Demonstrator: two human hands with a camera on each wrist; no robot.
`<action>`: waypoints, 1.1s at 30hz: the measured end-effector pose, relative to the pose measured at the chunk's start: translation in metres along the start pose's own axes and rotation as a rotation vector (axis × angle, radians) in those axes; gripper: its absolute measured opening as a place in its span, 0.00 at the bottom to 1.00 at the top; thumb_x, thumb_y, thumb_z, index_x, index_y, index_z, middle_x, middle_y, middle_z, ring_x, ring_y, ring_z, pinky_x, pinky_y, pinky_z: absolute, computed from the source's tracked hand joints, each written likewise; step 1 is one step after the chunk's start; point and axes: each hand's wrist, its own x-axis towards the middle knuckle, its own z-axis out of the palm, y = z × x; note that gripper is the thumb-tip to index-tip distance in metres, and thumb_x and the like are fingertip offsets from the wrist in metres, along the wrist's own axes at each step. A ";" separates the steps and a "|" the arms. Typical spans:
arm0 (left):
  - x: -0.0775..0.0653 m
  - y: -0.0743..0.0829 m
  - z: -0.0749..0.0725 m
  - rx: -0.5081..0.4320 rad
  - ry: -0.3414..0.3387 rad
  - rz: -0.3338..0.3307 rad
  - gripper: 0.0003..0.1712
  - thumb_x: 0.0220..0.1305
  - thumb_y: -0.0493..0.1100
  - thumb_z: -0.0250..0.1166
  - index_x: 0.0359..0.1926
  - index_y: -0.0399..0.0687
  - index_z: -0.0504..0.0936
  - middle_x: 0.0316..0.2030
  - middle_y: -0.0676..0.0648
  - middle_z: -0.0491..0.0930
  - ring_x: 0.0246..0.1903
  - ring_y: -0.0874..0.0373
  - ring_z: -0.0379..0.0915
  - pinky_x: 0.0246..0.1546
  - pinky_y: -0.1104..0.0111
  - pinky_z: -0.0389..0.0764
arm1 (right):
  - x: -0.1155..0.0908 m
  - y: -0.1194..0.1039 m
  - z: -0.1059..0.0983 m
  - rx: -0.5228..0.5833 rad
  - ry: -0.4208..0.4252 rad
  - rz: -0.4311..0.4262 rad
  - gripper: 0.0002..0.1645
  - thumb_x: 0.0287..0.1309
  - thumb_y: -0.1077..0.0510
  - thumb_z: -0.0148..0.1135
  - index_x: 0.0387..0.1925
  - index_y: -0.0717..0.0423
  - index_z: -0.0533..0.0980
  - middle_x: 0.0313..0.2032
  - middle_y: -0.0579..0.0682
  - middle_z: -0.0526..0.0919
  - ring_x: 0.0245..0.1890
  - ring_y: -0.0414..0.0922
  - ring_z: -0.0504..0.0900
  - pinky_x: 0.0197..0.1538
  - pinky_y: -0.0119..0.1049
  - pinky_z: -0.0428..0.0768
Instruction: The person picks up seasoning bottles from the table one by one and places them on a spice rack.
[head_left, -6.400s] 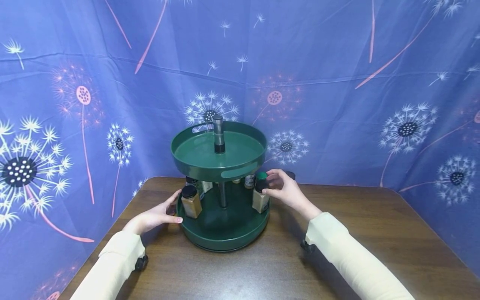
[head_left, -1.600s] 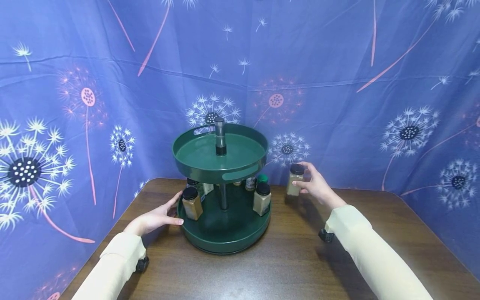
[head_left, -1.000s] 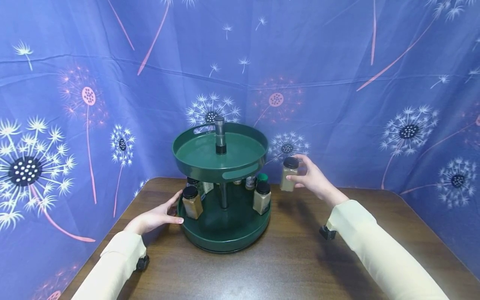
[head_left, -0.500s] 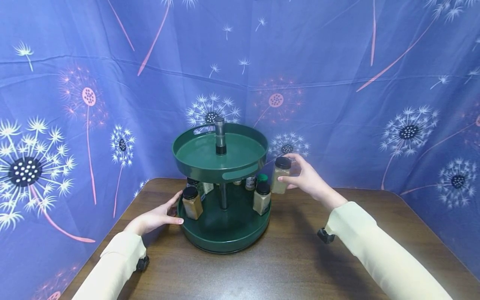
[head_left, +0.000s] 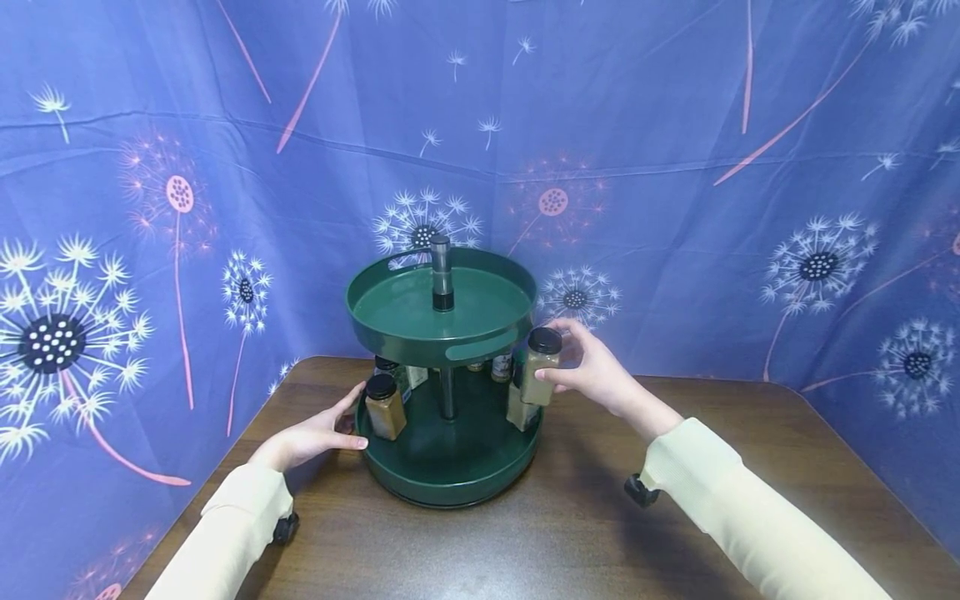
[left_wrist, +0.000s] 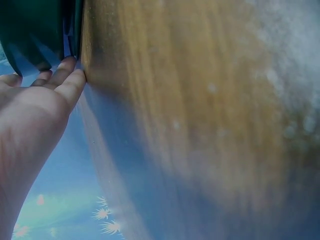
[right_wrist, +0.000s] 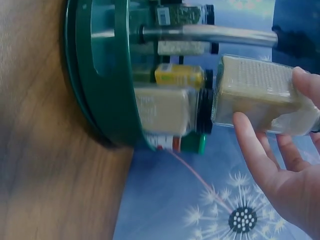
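Note:
My right hand (head_left: 592,379) pinches a spice jar (head_left: 540,371) with a black lid and pale tan powder. The jar is held at the right edge of the green two-tier turntable (head_left: 442,483), in front of another tan spice jar (head_left: 520,410) on the lower tier. In the right wrist view, the held spice jar (right_wrist: 257,92) is up beside that jar's black lid (right_wrist: 205,111). My left hand (head_left: 315,433) touches the lower tier's left rim with its fingers and thumb extended. Nearest to it on the tier stands a brown spice jar (head_left: 385,408).
More jars stand toward the back of the lower tier, including a small white-labelled one (head_left: 501,367) and a green-lidded one (right_wrist: 194,143). A metal pole (head_left: 442,275) rises through the upper tray (head_left: 480,292). A wooden table (head_left: 675,467) and blue dandelion cloth (head_left: 675,275) surround it.
My right hand was at the turntable's right side first, then held the spice jar away to the right, and has since brought it left to the tier's edge. My left hand stays at the rim.

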 end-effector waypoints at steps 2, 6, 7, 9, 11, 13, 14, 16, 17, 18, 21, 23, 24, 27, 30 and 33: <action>0.000 0.000 0.000 0.000 0.003 -0.003 0.54 0.56 0.39 0.62 0.68 0.63 0.31 0.68 0.37 0.37 0.65 0.38 0.40 0.61 0.48 0.51 | -0.001 0.000 0.004 -0.003 -0.002 -0.010 0.41 0.38 0.57 0.72 0.55 0.44 0.61 0.44 0.58 0.72 0.41 0.56 0.75 0.28 0.42 0.81; 0.000 -0.001 0.000 -0.001 0.003 -0.005 0.53 0.56 0.38 0.61 0.68 0.62 0.31 0.68 0.38 0.36 0.65 0.38 0.40 0.61 0.48 0.51 | -0.004 0.002 0.011 -0.012 -0.015 -0.025 0.39 0.38 0.56 0.72 0.54 0.43 0.62 0.44 0.58 0.72 0.40 0.55 0.76 0.28 0.41 0.81; 0.000 -0.001 0.000 -0.001 0.002 -0.006 0.53 0.56 0.38 0.61 0.68 0.62 0.31 0.68 0.38 0.36 0.65 0.38 0.40 0.61 0.48 0.52 | -0.004 0.003 0.013 -0.013 -0.016 -0.026 0.39 0.38 0.56 0.72 0.54 0.43 0.62 0.44 0.57 0.72 0.40 0.54 0.76 0.28 0.41 0.81; 0.000 -0.001 0.000 -0.001 0.002 -0.006 0.53 0.56 0.39 0.61 0.68 0.62 0.30 0.68 0.38 0.36 0.65 0.38 0.40 0.61 0.48 0.52 | -0.005 0.005 0.016 -0.010 -0.019 -0.028 0.40 0.38 0.56 0.72 0.54 0.44 0.63 0.44 0.57 0.73 0.39 0.54 0.76 0.28 0.41 0.80; -0.001 -0.001 0.000 0.003 0.006 -0.008 0.54 0.56 0.40 0.62 0.68 0.62 0.30 0.68 0.38 0.37 0.64 0.38 0.41 0.61 0.48 0.52 | -0.007 0.008 0.018 -0.004 -0.026 -0.025 0.39 0.38 0.56 0.72 0.54 0.44 0.63 0.44 0.57 0.73 0.39 0.53 0.76 0.28 0.41 0.80; -0.001 0.000 0.000 0.006 0.007 -0.009 0.54 0.55 0.41 0.62 0.68 0.62 0.30 0.68 0.37 0.37 0.64 0.38 0.41 0.61 0.48 0.51 | -0.009 0.011 0.022 -0.001 -0.032 -0.017 0.39 0.38 0.56 0.72 0.54 0.44 0.63 0.44 0.56 0.74 0.39 0.53 0.76 0.28 0.41 0.80; 0.000 -0.001 0.000 0.007 0.007 -0.008 0.55 0.55 0.42 0.63 0.68 0.62 0.30 0.68 0.37 0.37 0.64 0.38 0.41 0.61 0.48 0.51 | -0.010 0.013 0.023 -0.004 -0.035 -0.010 0.39 0.38 0.56 0.72 0.53 0.43 0.63 0.43 0.55 0.74 0.39 0.53 0.76 0.28 0.41 0.80; 0.000 -0.001 0.000 0.003 0.005 -0.013 0.55 0.55 0.42 0.63 0.68 0.63 0.30 0.68 0.38 0.37 0.65 0.39 0.41 0.61 0.48 0.51 | -0.012 0.015 0.026 -0.044 -0.029 -0.013 0.38 0.38 0.55 0.72 0.53 0.43 0.63 0.42 0.53 0.75 0.39 0.50 0.76 0.30 0.40 0.80; 0.000 -0.001 0.000 -0.001 0.004 -0.016 0.55 0.54 0.42 0.63 0.68 0.64 0.30 0.68 0.39 0.37 0.65 0.39 0.41 0.62 0.49 0.51 | -0.013 0.015 0.028 -0.071 -0.023 -0.022 0.38 0.38 0.55 0.72 0.53 0.44 0.64 0.42 0.52 0.76 0.39 0.49 0.75 0.31 0.38 0.79; 0.000 -0.001 0.000 -0.002 0.001 -0.017 0.55 0.54 0.42 0.63 0.68 0.64 0.30 0.68 0.39 0.36 0.65 0.40 0.40 0.62 0.49 0.51 | -0.014 0.014 0.030 -0.096 -0.016 -0.032 0.38 0.38 0.56 0.72 0.53 0.44 0.65 0.41 0.52 0.76 0.39 0.49 0.75 0.33 0.38 0.78; 0.000 -0.001 0.000 -0.008 0.004 -0.027 0.56 0.54 0.43 0.64 0.68 0.66 0.31 0.68 0.40 0.37 0.65 0.40 0.41 0.62 0.50 0.51 | -0.019 0.006 0.034 -0.159 0.000 -0.082 0.36 0.38 0.58 0.72 0.52 0.51 0.66 0.39 0.53 0.77 0.37 0.50 0.75 0.35 0.38 0.75; 0.000 -0.001 0.000 -0.010 0.007 -0.027 0.55 0.54 0.42 0.64 0.68 0.67 0.31 0.68 0.40 0.37 0.65 0.40 0.41 0.62 0.50 0.52 | -0.023 -0.001 0.037 -0.170 -0.004 -0.092 0.35 0.39 0.60 0.71 0.52 0.55 0.66 0.39 0.54 0.77 0.36 0.51 0.75 0.35 0.37 0.74; -0.001 -0.001 0.000 -0.011 0.008 -0.026 0.55 0.54 0.42 0.63 0.68 0.67 0.31 0.68 0.40 0.37 0.65 0.40 0.41 0.62 0.50 0.52 | -0.025 -0.004 0.038 -0.171 -0.008 -0.095 0.35 0.39 0.61 0.71 0.52 0.56 0.66 0.39 0.55 0.77 0.35 0.52 0.75 0.34 0.37 0.75; -0.001 -0.001 0.000 -0.010 0.010 -0.026 0.54 0.55 0.41 0.63 0.68 0.67 0.31 0.68 0.40 0.38 0.65 0.40 0.41 0.62 0.49 0.52 | -0.027 -0.006 0.041 -0.182 -0.021 -0.089 0.35 0.39 0.62 0.70 0.52 0.56 0.66 0.39 0.55 0.77 0.36 0.51 0.76 0.32 0.34 0.76; 0.000 0.000 0.000 0.000 0.011 -0.026 0.54 0.55 0.41 0.62 0.68 0.67 0.31 0.68 0.40 0.37 0.65 0.40 0.41 0.62 0.49 0.51 | -0.029 -0.004 0.045 -0.198 -0.029 -0.097 0.34 0.39 0.62 0.70 0.51 0.56 0.66 0.39 0.54 0.77 0.36 0.51 0.76 0.30 0.32 0.75; 0.000 0.000 0.000 0.015 0.007 -0.014 0.55 0.55 0.41 0.62 0.68 0.64 0.30 0.68 0.38 0.37 0.65 0.38 0.40 0.61 0.48 0.52 | -0.029 0.000 0.048 -0.205 -0.033 -0.112 0.34 0.38 0.63 0.71 0.51 0.57 0.67 0.38 0.53 0.78 0.37 0.50 0.77 0.33 0.36 0.76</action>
